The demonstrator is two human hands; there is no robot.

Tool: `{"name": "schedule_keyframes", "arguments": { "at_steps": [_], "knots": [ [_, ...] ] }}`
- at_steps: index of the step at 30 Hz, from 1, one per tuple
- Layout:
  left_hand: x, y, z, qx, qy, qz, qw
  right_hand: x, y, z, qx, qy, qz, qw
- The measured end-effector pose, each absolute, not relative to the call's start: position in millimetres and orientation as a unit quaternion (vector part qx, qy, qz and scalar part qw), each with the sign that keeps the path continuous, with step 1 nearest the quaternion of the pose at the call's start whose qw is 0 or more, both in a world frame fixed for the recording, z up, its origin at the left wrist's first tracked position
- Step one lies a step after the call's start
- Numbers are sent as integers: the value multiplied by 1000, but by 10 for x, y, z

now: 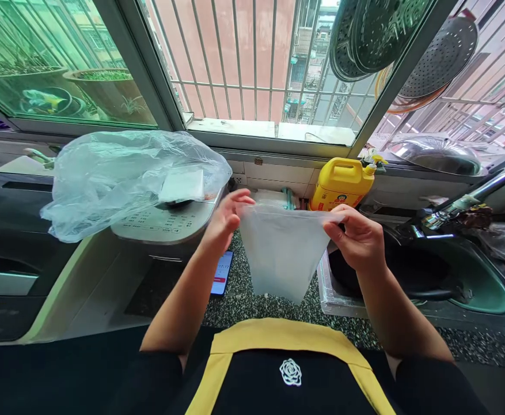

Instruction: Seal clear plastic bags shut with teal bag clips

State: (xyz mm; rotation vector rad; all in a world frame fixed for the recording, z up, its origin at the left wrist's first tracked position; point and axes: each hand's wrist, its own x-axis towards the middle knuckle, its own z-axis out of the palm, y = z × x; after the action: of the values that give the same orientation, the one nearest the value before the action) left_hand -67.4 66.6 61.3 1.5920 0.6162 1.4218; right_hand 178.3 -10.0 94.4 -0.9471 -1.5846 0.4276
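A translucent plastic bag (284, 248) hangs between my hands above the speckled countertop, its upper edge pulled nearly straight. My right hand (360, 236) pinches its upper right corner between thumb and fingers. At the upper left corner, my left hand (228, 219) has its fingers bent around the edge; their exact grip is partly hidden. The bag narrows toward its lower end and looks flat, with no contents that I can make out. Below my left wrist a phone (221, 274) with a lit screen lies on the countertop (252, 308).
A large crumpled plastic bag (105, 178) and a white packet (183, 184) lie on a rounded appliance (161, 225) at left. Behind my right hand stands a yellow jug (338, 184). The sink (485, 276) holds a dark pan (403, 265), with a faucet (459, 213) above.
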Motion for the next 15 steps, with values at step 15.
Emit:
{"name": "schedule_keyframes", "arguments": {
  "at_steps": [15],
  "knots": [
    [-300,434,802,676,258,520,455,1880,-49,1305,-470,-790,-15,393]
  ]
}}
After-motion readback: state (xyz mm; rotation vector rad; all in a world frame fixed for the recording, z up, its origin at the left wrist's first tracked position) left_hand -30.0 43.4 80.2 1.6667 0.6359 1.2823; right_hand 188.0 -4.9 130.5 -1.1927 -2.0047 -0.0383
